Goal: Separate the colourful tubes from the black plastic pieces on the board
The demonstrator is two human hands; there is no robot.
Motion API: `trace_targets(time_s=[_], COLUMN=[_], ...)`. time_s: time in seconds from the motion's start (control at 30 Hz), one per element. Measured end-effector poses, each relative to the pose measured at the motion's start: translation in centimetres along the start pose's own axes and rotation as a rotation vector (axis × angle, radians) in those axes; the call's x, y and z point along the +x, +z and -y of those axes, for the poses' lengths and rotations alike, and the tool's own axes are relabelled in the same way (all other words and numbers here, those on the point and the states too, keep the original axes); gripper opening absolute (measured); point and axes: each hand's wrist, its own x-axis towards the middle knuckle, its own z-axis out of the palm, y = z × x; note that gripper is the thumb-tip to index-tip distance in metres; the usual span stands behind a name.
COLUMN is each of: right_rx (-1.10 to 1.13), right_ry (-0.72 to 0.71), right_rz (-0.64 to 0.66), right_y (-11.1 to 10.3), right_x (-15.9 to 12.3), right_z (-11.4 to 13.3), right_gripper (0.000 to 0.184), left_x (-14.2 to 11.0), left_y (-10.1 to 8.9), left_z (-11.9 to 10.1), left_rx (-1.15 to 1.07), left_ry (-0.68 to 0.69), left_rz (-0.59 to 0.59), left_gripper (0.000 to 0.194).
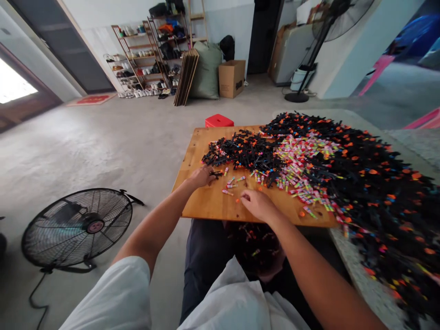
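Nearest the camera is the person's pale T-shirt (237,307), above dark trousers (202,261). Both forearms reach over a wooden tabletop (209,204). The left hand (202,176) is low near the left edge, fingers bent beside a black plastic piece (217,173); I cannot tell whether they grip it. The right hand (257,204) is near the front edge, fingers curled, close to a small orange piece (237,200); whether it pinches anything cannot be told. A few printed tubes (227,192) lie scattered between the hands. Beyond them spreads a pile of black pieces (254,151), with a heap of pink and yellow-green tubes (302,153) to its right and a far larger black heap (371,169) past that. A red stool (219,120) stands behind the tabletop; a floor fan (94,225) is at left. Along the back are a shoe rack (139,58), a green sack (206,71) and a cardboard box (232,79).
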Motion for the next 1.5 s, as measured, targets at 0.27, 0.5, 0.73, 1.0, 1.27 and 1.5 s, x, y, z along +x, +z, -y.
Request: trace_targets(time_s=[0.27, 0.5, 0.73, 1.0, 1.27, 1.5], right_rx=[-0.219, 0.468, 0.832, 0.912, 0.595, 0.262], right_ry=[-0.028, 0.031, 0.059, 0.070, 0.067, -0.065], right_rz=[-0.054, -0.204, -0.305, -0.366, -0.529, -0.628], right_y=[4.7, 6.5, 6.3, 4.8, 4.9, 4.5], right_x=[4.2, 1.8, 0.1, -0.5, -0.7, -1.2], right_z=[3.9, 3.7, 4.8, 4.5, 3.6, 3.7], right_gripper=[0.018, 0.023, 0.044, 0.047, 0.039, 0.032], left_x=[-2.1, -3.9, -4.3, -4.8, -4.9, -5.0], left_y=[1.2, 5.5, 8.5, 9.5, 10.3, 11.4], left_z=[1.6, 0.4, -2.9, -3.4, -3.4, -3.2], left_rx=[-0.186, -0.971, -1.057, -1.114, -1.183, -1.172], left_ry=[-0.053, 0.042, 0.139, 0.228, 0.156, 0.154], left_rz=[-0.006, -0.173, -0.304, -0.247, -0.240, -0.298], left_gripper=[0.016, 0.029, 0.030, 0.035, 0.040, 0.037])
